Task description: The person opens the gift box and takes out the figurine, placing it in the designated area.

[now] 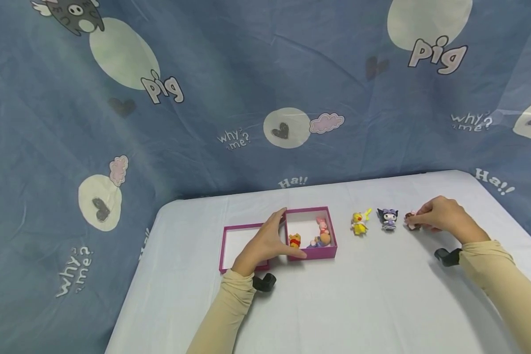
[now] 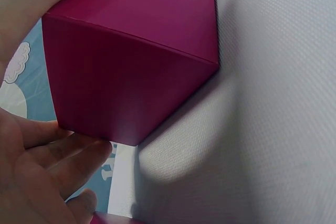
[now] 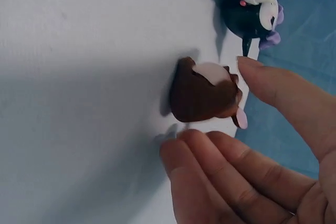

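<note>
My left hand grips a magenta box at its left side, thumb along the front wall and fingers toward the back. In the left wrist view the box fills the space between thumb and fingers. Inside it lie a small bear figurine in a red top, a pink figurine and a bluish one. Over at the right, my right hand reaches around a brown figurine. Thumb and fingers stand on either side of it, with gaps showing in the right wrist view.
A shallow magenta-rimmed lid lies left of the box, partly behind the left hand. Between box and right hand stand a yellow figurine and a purple and black one. A blue printed cloth hangs behind the white table.
</note>
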Demonstrator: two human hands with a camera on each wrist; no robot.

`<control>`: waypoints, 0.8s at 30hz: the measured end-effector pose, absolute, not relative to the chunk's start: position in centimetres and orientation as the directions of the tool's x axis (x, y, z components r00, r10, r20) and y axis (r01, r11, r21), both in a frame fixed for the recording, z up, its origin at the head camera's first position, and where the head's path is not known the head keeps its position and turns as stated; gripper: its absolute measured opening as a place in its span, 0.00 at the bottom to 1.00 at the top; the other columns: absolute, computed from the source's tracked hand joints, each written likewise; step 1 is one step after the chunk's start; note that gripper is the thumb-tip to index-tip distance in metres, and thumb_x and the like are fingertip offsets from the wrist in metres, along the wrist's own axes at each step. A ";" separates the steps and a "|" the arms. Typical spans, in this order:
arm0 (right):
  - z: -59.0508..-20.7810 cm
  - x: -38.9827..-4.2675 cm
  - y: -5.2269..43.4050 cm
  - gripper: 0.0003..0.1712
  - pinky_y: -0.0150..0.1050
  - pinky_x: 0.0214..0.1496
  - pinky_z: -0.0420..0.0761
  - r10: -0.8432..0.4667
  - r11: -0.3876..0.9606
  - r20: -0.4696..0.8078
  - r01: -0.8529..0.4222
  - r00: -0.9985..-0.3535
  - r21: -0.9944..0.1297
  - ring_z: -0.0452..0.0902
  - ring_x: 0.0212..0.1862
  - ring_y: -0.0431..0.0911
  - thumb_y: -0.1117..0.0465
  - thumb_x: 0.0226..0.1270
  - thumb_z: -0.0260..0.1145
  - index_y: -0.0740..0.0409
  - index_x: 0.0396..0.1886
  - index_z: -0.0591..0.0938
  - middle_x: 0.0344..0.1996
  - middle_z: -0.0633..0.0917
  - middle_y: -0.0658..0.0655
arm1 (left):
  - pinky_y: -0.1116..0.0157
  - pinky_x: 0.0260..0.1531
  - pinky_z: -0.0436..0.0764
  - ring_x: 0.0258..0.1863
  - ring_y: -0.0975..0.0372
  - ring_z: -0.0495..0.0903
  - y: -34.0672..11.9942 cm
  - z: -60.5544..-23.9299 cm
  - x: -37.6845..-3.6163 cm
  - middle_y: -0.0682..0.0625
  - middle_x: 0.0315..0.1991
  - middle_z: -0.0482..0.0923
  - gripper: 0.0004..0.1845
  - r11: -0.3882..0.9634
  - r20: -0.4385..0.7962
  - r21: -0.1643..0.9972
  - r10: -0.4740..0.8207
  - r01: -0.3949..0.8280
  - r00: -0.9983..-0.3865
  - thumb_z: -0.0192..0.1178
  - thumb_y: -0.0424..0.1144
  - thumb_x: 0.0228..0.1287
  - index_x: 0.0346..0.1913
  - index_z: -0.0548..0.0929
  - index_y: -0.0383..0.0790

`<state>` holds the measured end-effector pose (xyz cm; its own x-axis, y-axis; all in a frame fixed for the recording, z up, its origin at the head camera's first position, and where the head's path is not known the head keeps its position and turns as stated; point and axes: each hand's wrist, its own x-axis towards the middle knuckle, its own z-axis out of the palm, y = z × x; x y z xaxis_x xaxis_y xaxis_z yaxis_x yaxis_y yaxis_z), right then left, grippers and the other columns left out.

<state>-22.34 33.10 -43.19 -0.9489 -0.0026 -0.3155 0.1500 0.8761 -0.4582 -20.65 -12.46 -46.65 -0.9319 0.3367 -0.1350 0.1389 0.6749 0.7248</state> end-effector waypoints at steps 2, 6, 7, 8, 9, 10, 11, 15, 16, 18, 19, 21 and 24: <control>-42.8 -22.2 33.3 0.30 0.38 0.29 0.78 0.005 0.886 -0.275 0.131 -0.961 -0.444 0.85 0.30 0.46 0.39 0.61 0.75 0.65 0.41 0.90 0.27 0.89 0.53 | 0.46 0.79 0.63 0.82 0.51 0.57 -12.4 -46.7 -20.7 0.46 0.83 0.55 0.74 0.675 -0.135 0.725 0.339 0.140 -0.931 0.86 0.61 0.34 0.84 0.51 0.48; -42.1 -22.1 33.0 0.29 0.47 0.36 0.81 0.004 0.888 -0.121 0.059 -0.993 -0.456 0.87 0.39 0.58 0.42 0.65 0.73 0.66 0.46 0.89 0.36 0.92 0.63 | 0.46 0.79 0.63 0.82 0.51 0.57 -12.4 -46.8 -20.7 0.46 0.83 0.55 0.74 0.673 -0.138 0.727 0.341 0.139 -0.930 0.86 0.62 0.33 0.84 0.51 0.48; -41.9 -22.2 32.6 0.28 0.50 0.38 0.82 -0.008 0.882 -0.089 0.035 -0.996 -0.470 0.86 0.41 0.61 0.44 0.66 0.73 0.66 0.48 0.89 0.38 0.92 0.64 | 0.46 0.79 0.63 0.82 0.51 0.57 -12.4 -46.9 -20.7 0.46 0.83 0.54 0.75 0.674 -0.139 0.726 0.340 0.138 -0.930 0.86 0.62 0.33 0.84 0.51 0.49; -41.6 -22.3 32.2 0.26 0.53 0.40 0.83 -0.025 0.875 -0.063 0.009 -0.998 -0.483 0.86 0.44 0.63 0.46 0.68 0.72 0.66 0.49 0.89 0.40 0.92 0.66 | 0.46 0.79 0.63 0.82 0.51 0.57 -12.4 -46.9 -20.7 0.46 0.83 0.54 0.75 0.674 -0.141 0.726 0.339 0.136 -0.930 0.86 0.62 0.33 0.84 0.51 0.49; -41.4 -22.5 31.7 0.25 0.55 0.43 0.84 -0.048 0.867 -0.047 -0.018 -0.998 -0.499 0.86 0.47 0.64 0.48 0.69 0.72 0.66 0.50 0.88 0.43 0.91 0.66 | 0.46 0.79 0.63 0.82 0.51 0.57 -12.5 -46.9 -20.7 0.46 0.83 0.54 0.75 0.675 -0.141 0.726 0.337 0.134 -0.931 0.86 0.62 0.33 0.84 0.51 0.49; -41.1 -22.7 31.1 0.24 0.55 0.45 0.85 -0.073 0.857 -0.039 -0.043 -0.997 -0.514 0.86 0.49 0.64 0.50 0.70 0.71 0.66 0.52 0.88 0.44 0.91 0.67 | 0.45 0.79 0.63 0.82 0.50 0.57 -12.5 -46.9 -20.6 0.46 0.83 0.54 0.75 0.675 -0.141 0.726 0.336 0.133 -0.931 0.86 0.62 0.33 0.84 0.51 0.49; -40.8 -22.9 30.5 0.23 0.55 0.46 0.86 -0.101 0.844 -0.039 -0.065 -0.994 -0.532 0.87 0.48 0.64 0.51 0.71 0.71 0.66 0.52 0.88 0.45 0.91 0.67 | 0.45 0.79 0.63 0.82 0.50 0.57 -12.5 -46.9 -20.6 0.46 0.83 0.54 0.75 0.675 -0.141 0.726 0.334 0.132 -0.932 0.86 0.62 0.33 0.84 0.51 0.49; -39.7 -23.3 28.0 0.20 0.48 0.44 0.89 -0.210 0.791 -0.058 -0.135 -0.976 -0.597 0.90 0.46 0.58 0.54 0.72 0.70 0.66 0.53 0.87 0.46 0.91 0.66 | 0.45 0.79 0.63 0.82 0.50 0.57 -12.6 -46.9 -20.6 0.46 0.83 0.54 0.75 0.676 -0.142 0.725 0.333 0.131 -0.932 0.86 0.63 0.33 0.84 0.51 0.48; -39.3 -23.4 27.4 0.19 0.47 0.44 0.89 -0.233 0.777 -0.057 -0.150 -0.971 -0.611 0.90 0.46 0.56 0.55 0.72 0.71 0.65 0.52 0.88 0.46 0.91 0.65 | 0.46 0.79 0.63 0.82 0.50 0.57 -12.6 -47.0 -20.6 0.46 0.83 0.54 0.75 0.676 -0.143 0.725 0.334 0.131 -0.932 0.86 0.63 0.33 0.84 0.51 0.48; -38.7 -23.5 26.0 0.17 0.43 0.45 0.89 -0.272 0.751 -0.058 -0.174 -0.961 -0.637 0.90 0.47 0.53 0.56 0.71 0.71 0.64 0.51 0.89 0.46 0.91 0.64 | 0.46 0.79 0.63 0.82 0.51 0.57 -12.6 -47.0 -20.6 0.46 0.83 0.54 0.75 0.678 -0.145 0.724 0.333 0.130 -0.932 0.86 0.63 0.33 0.84 0.51 0.49; -38.4 -23.6 25.4 0.16 0.41 0.45 0.89 -0.295 0.736 -0.056 -0.189 -0.954 -0.650 0.90 0.47 0.52 0.57 0.71 0.71 0.63 0.50 0.89 0.46 0.92 0.63 | 0.46 0.79 0.63 0.82 0.51 0.57 -12.6 -47.0 -20.6 0.46 0.83 0.54 0.75 0.678 -0.145 0.723 0.332 0.129 -0.932 0.86 0.63 0.33 0.84 0.51 0.49; -37.9 -23.8 24.1 0.14 0.38 0.45 0.89 -0.341 0.710 -0.052 -0.221 -0.939 -0.668 0.89 0.46 0.49 0.58 0.71 0.71 0.61 0.50 0.90 0.46 0.92 0.62 | 0.46 0.79 0.63 0.82 0.51 0.57 -12.6 -47.0 -20.7 0.46 0.83 0.54 0.75 0.678 -0.141 0.723 0.332 0.132 -0.933 0.86 0.62 0.33 0.84 0.51 0.49; -37.3 -24.3 22.4 0.12 0.38 0.46 0.89 -0.416 0.673 -0.058 -0.264 -0.908 -0.691 0.89 0.46 0.47 0.60 0.71 0.71 0.61 0.49 0.90 0.47 0.92 0.61 | 0.46 0.79 0.63 0.82 0.51 0.57 -12.5 -47.0 -20.8 0.46 0.83 0.54 0.74 0.677 -0.138 0.723 0.333 0.135 -0.933 0.86 0.62 0.33 0.84 0.51 0.49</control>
